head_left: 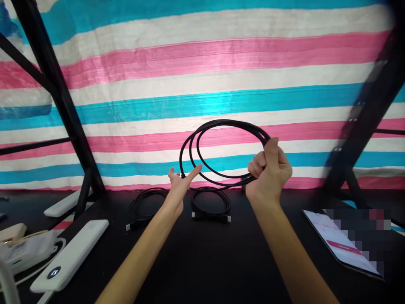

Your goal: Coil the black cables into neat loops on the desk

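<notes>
Holding one coiled cable [221, 152], two hands [270, 169]

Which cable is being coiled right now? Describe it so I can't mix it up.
In front of the striped tarp, the black cable hangs in wide loops above the black table. The right hand grips it; the left hand touches it. The other two coils lie flat.

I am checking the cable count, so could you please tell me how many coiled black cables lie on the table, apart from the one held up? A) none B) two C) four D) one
B: two coils lie on the black table, the left cable and the right cable, while the right hand grips the raised coil and the open left hand touches it.
</notes>
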{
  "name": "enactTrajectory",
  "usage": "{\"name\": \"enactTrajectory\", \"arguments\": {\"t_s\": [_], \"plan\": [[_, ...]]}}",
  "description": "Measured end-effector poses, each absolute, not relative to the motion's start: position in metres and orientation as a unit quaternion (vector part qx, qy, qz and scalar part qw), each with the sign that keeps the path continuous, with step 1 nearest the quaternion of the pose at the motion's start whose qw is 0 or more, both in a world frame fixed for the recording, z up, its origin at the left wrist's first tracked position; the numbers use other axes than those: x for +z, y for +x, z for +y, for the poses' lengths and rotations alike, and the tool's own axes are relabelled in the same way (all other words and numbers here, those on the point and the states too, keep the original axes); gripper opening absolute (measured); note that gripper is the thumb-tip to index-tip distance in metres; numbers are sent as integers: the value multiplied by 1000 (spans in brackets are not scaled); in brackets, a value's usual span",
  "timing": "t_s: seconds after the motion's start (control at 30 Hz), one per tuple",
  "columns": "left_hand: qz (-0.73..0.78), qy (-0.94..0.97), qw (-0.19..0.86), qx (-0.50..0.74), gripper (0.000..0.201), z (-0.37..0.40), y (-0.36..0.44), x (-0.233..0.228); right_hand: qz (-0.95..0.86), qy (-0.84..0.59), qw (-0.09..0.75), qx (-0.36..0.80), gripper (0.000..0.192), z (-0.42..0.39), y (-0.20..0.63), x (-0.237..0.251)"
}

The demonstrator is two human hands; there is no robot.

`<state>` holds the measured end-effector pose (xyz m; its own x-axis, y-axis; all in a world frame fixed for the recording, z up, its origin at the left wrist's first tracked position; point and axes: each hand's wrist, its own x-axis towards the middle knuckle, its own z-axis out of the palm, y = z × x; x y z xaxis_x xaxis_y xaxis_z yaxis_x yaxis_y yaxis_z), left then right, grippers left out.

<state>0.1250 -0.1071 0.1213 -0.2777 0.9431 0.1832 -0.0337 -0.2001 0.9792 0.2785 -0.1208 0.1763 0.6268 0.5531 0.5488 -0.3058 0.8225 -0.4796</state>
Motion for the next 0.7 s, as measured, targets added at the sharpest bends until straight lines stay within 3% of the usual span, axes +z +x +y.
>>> {"name": "enactTrajectory", "arguments": {"t_s": [0.2,0.37,0.53,0.7], "plan": [[531,428,351,642,75,-109,122,132,-312,-165,897,265,54,-116,270,170],[541,410,334,654,70,-115,130,128,-319,-170,900,242,46,-120,266,169],[520,385,464,605,66,-122,143,119,-362,-208,881,222,59,-134,263,173],[422,311,632,571,36,-124,143,129,-430,-186,842,267,61,-142,261,173]]}}
